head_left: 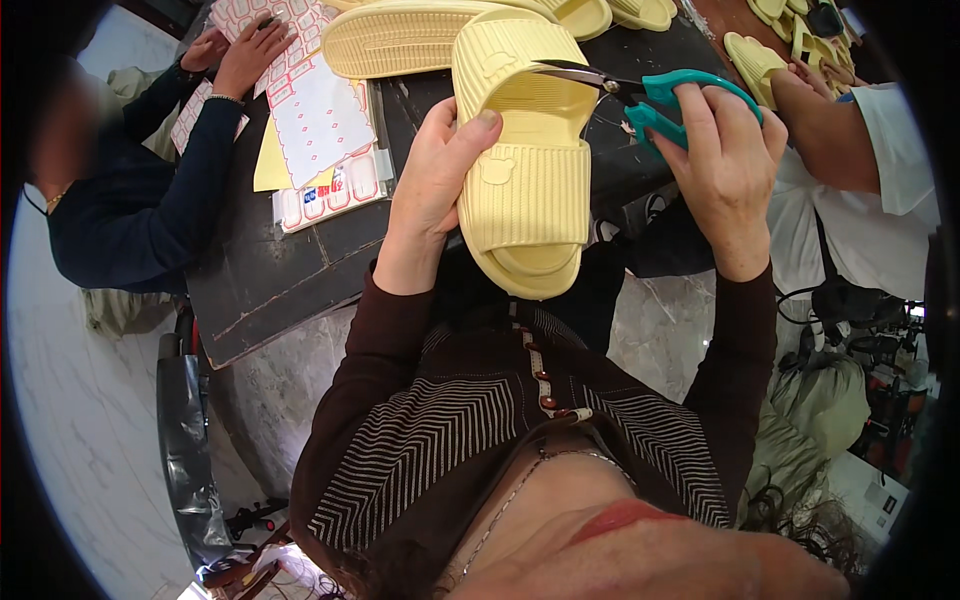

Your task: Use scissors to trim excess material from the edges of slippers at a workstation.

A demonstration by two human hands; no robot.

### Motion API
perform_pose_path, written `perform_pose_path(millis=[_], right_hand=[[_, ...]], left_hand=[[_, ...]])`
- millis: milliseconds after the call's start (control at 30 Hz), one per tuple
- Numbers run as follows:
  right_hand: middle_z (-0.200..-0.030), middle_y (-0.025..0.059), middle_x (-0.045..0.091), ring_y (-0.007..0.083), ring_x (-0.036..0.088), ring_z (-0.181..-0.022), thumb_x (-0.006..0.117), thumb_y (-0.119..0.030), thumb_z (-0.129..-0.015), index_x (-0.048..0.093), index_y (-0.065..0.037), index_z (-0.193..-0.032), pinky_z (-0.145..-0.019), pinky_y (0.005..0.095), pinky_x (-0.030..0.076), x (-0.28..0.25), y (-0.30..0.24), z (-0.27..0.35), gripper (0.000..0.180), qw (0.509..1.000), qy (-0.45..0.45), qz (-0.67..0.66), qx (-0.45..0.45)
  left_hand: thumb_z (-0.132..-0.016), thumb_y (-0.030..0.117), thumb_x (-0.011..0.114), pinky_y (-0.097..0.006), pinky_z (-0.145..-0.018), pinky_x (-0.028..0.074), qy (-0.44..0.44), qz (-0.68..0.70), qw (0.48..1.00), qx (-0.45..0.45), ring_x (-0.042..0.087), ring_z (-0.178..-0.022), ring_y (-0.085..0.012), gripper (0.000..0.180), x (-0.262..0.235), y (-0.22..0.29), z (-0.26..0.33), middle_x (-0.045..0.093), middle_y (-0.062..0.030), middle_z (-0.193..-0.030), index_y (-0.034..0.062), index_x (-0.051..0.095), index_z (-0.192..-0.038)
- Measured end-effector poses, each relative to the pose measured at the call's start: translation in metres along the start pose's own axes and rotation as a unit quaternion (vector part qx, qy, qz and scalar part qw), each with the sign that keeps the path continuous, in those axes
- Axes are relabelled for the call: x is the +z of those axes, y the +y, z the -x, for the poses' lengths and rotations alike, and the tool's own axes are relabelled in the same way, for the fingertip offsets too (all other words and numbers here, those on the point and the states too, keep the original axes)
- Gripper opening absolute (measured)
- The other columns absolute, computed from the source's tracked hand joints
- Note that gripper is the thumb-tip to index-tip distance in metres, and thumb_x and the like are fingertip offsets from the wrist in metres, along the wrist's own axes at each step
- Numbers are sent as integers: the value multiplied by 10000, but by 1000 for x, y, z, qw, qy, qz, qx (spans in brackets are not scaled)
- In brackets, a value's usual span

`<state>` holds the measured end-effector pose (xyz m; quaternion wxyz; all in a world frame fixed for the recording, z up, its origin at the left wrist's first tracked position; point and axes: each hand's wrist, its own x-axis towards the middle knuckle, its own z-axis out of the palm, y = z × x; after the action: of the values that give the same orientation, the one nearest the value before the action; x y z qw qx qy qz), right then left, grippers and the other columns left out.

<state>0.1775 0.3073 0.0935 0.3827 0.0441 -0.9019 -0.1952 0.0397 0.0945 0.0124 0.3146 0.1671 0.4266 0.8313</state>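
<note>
My left hand [430, 175] grips a pale yellow slide slipper [525, 195] by its left side, the thumb pressed on its edge. Ribbed straps with small raised bear-head shapes show at both its upper and lower parts; whether this is one slipper or two fitted together I cannot tell. Teal-handled scissors [660, 88] are in my right hand [730, 175], fingers through the loops. Their dark blades point left, the tips at the opening under the upper strap. Whether the tips touch the slipper cannot be made out.
On the black table [260, 275] lie more yellow slippers [410, 40] and sheets of red-and-white labels [320, 115]. At left, a person's hands [250, 55] handle label sheets. Another person's arm [825, 130] reaches toward slippers at right. A black chair [190, 450] stands lower left.
</note>
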Motion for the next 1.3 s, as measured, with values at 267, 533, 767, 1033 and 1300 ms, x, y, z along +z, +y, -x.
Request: perform_pose_path(millis=[267, 533, 767, 1033, 1300], right_hand=[[-1007, 39, 605, 189, 594, -940, 827, -191, -624, 615, -104, -1152, -841, 372, 397, -1, 5, -1, 576, 1000, -1, -12, -27], [-950, 10, 560, 168, 571, -877, 810, -226, -642, 589, -134, -1172, -816, 366, 386, -4, 8, -3, 582, 999, -6, -5, -36], [-930, 5, 544, 158, 563, -821, 808, -228, -645, 592, -131, -1147, -772, 349, 392, -6, 11, -4, 555, 999, -13, 3, -50], [-850, 74, 599, 228, 603, -741, 793, -223, -684, 625, -106, -1089, -684, 343, 435, 15, 15, 13, 454, 996, -18, -66, 56], [-912, 133, 657, 333, 629, -834, 734, -233, -746, 650, -66, -1008, -700, 412, 483, 94, -10, 60, 322, 923, -98, -263, 265]], left_hand=[[-870, 247, 688, -317, -879, 529, -10, -2, 1000, -12, 618, -1033, -211, 674, 3, 2, 4, 554, -223, -1184, -142, 340, -1298], [-866, 231, 681, -312, -863, 533, -4, -10, 1000, -14, 626, -1012, -209, 661, 6, 4, 5, 561, -223, -1165, -148, 345, -1289], [-866, 228, 679, -310, -855, 536, -6, -27, 1000, -13, 629, -1004, -207, 661, 6, 3, 6, 563, -222, -1163, -151, 341, -1290], [-880, 217, 658, -318, -849, 542, -13, -30, 999, 0, 636, -991, -203, 605, 3, 2, 4, 573, -213, -1171, -138, 377, -1281], [-968, 221, 542, -368, -961, 498, 39, 83, 995, 36, 592, -1127, -246, 440, -4, 24, 5, 578, -172, -1252, -60, 459, -1296]])
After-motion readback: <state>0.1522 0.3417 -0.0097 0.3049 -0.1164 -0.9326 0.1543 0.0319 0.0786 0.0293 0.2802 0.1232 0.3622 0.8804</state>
